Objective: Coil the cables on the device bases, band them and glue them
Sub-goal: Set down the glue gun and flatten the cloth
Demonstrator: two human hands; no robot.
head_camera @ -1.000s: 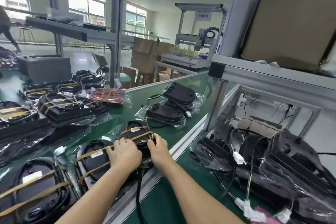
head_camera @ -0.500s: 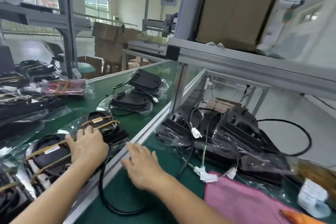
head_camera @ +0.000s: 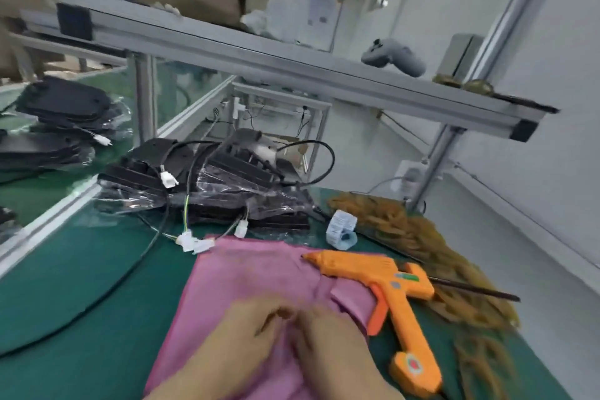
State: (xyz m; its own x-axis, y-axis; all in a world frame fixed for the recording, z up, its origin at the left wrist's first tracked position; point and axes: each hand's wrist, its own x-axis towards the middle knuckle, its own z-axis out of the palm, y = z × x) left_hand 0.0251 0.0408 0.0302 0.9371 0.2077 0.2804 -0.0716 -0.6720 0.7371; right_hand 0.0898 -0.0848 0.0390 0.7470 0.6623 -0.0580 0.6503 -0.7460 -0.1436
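Head view: glue gun lies on pink cloth, nozzle pointing left; blurred left hand and right hand meet, grip unclear.

Both hands motion-blurred (grip unclear), wrists cut off btm.

Pink cloth (soft, matt), orange plastic glue gun, glossy film-wrapped bases

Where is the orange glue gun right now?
In the head view the glue gun lies low on the right, its nozzle on the pink cloth, with the rubber bands beside it on the right.
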